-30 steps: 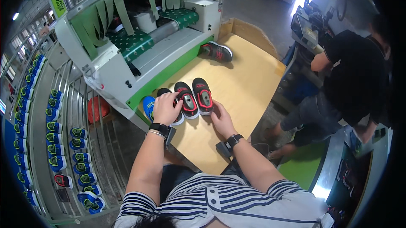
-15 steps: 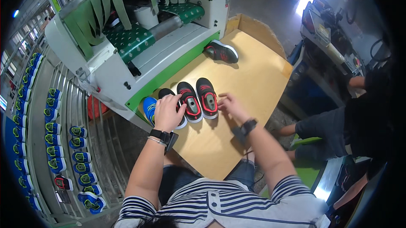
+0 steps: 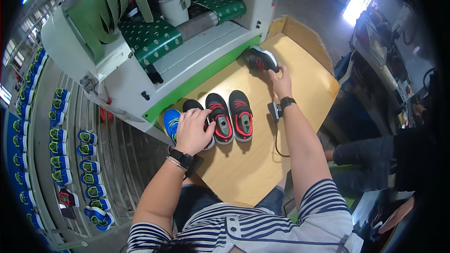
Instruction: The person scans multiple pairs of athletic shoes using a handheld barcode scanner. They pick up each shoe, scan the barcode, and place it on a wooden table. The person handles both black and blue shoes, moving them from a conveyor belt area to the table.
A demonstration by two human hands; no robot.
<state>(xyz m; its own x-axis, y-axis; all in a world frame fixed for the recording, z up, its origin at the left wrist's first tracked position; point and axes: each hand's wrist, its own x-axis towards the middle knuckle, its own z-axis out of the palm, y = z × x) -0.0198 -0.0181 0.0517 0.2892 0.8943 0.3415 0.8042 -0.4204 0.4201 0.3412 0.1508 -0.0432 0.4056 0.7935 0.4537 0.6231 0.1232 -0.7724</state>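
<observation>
At the far side of the wooden board, my right hand (image 3: 281,84) is closed on the heel of a black sneaker with red laces and a white sole (image 3: 262,59), which lies tilted on its side. My left hand (image 3: 194,130) is bent over another black sneaker (image 3: 191,105) in the row and covers most of it. Just right of that hand stand two upright black sneakers with red trim, a middle one (image 3: 217,105) and a right one (image 3: 240,104), each with a grey-green insert inside. A blue sneaker (image 3: 171,120) sits at the row's left end, partly hidden.
A machine with a green dotted conveyor belt (image 3: 154,42) and hanging strips borders the board (image 3: 243,173). A cardboard edge (image 3: 307,37) rises at the far right. Racks of blue sneakers (image 3: 58,147) stand at left. Another person (image 3: 370,159) is at right.
My right hand has moved from beside the row up to the far sneaker and taken its heel. That sneaker has tipped and turned slightly. My left hand has stayed at the row.
</observation>
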